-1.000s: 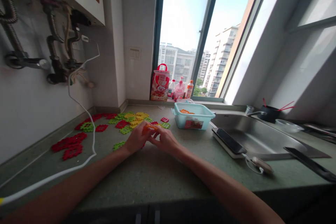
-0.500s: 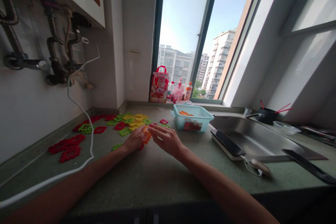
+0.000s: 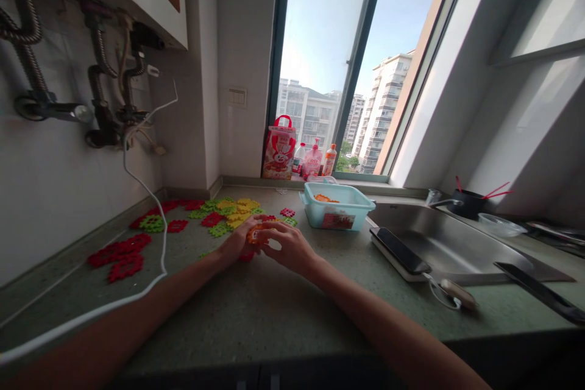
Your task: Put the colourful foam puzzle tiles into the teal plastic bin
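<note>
An orange gear-shaped plastic piece [image 3: 255, 233] is held between my two hands above the counter. My left hand [image 3: 238, 240] is closed around its left side. The fingers of my right hand [image 3: 289, 245] are bent onto its right edge. Just below them a red piece [image 3: 247, 256] shows, partly hidden by my hands. Behind lies a loose pile of yellow pieces [image 3: 242, 213] and green pieces [image 3: 220, 230]. Red pieces [image 3: 125, 266] are spread out farther left. One small red piece [image 3: 287, 212] lies beyond my right hand.
A light blue bin [image 3: 339, 207] with orange pieces inside stands at the back, left of the steel sink [image 3: 439, 237]. A phone [image 3: 400, 250] lies by the sink's front edge. A white cable [image 3: 163, 244] crosses the left side. A bag [image 3: 278, 149] and bottles line the sill.
My right fingers, stretched out before, have curled over the orange piece. The piece has turned in my hands, and the whole view has shifted slightly.
</note>
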`<state>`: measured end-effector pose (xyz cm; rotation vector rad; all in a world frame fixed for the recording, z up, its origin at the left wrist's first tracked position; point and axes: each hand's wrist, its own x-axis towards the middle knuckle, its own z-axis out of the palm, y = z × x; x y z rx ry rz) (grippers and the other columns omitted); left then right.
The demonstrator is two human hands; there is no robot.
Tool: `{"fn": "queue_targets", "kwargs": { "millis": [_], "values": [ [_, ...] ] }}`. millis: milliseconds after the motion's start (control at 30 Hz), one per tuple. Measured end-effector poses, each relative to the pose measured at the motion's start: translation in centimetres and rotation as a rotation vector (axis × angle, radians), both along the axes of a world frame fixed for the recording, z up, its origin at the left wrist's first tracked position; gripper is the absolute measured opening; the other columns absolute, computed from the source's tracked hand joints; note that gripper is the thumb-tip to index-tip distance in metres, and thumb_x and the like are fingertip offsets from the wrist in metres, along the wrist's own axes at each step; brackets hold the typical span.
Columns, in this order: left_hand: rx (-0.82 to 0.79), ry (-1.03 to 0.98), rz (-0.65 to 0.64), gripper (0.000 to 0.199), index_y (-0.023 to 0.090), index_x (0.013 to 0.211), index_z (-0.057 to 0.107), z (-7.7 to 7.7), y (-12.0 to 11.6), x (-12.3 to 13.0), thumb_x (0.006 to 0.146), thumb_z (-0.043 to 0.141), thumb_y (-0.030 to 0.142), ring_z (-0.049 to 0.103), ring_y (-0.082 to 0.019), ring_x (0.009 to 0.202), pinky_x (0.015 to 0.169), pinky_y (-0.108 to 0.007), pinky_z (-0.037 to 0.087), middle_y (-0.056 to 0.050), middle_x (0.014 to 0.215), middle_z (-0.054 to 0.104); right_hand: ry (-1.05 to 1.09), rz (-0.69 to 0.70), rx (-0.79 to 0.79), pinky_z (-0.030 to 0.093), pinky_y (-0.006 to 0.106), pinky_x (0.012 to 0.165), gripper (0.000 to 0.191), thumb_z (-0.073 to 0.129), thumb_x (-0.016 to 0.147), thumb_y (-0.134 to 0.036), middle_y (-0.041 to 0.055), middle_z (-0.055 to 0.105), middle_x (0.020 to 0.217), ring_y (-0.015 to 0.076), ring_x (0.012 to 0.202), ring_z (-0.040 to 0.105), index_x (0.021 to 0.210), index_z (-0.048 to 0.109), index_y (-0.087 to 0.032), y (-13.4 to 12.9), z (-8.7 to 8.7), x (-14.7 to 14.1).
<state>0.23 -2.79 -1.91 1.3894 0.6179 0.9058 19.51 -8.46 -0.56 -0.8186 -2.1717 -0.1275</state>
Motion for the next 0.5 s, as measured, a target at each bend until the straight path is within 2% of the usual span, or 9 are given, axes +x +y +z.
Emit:
{"fn": "queue_targets", "kwargs": {
  "millis": [100,200,367,500],
  "values": [
    [0.018,0.001,0.010,0.078,0.024,0.154,0.039,0.1,-0.2,-0.1,0.083,0.067,0.041,0.068,-0.018,0.081,0.067,-0.030,0.055,-0.012,0.127,0.066,0.003,-0.048,-0.016,0.055,0.044,0.108,0.033,0.074,0.092,-0.020,0.0082,0.070,0.138,0.0264,0.123,0.069,0.124,0.073,-0.030,0.3,-0.1,0.4],
    [0.070,0.063,0.007,0.093,0.024,0.163,0.031,0.5,-0.5,-0.4,0.079,0.071,0.028,0.068,-0.018,0.087,0.080,-0.033,0.056,-0.010,0.126,0.067,-0.001,-0.044,-0.043,0.057,0.042,0.104,0.033,0.074,0.091,-0.018,0.0071,0.073,0.132,0.0252,0.118,0.071,0.122,0.073,-0.030,0.5,0.1,0.9],
    [0.110,0.062,-0.078,0.102,0.022,0.167,0.024,0.5,-0.7,-0.8,0.082,0.079,0.032,0.068,-0.019,0.088,0.087,-0.034,0.052,-0.008,0.113,0.072,0.003,-0.035,-0.054,0.057,0.038,0.101,0.035,0.076,0.085,-0.018,0.0083,0.072,0.127,0.0237,0.113,0.070,0.118,0.072,-0.028,0.4,0.5,1.7],
    [0.045,0.053,-0.157,0.097,0.022,0.165,0.031,0.0,-0.1,-1.0,0.083,0.082,0.031,0.070,-0.020,0.093,0.088,-0.033,0.052,-0.009,0.110,0.075,-0.052,-0.031,-0.003,0.057,0.039,0.100,0.037,0.077,0.082,-0.017,0.0093,0.070,0.124,0.0246,0.110,0.069,0.117,0.071,-0.027,0.3,1.0,2.1]
  ]
}}
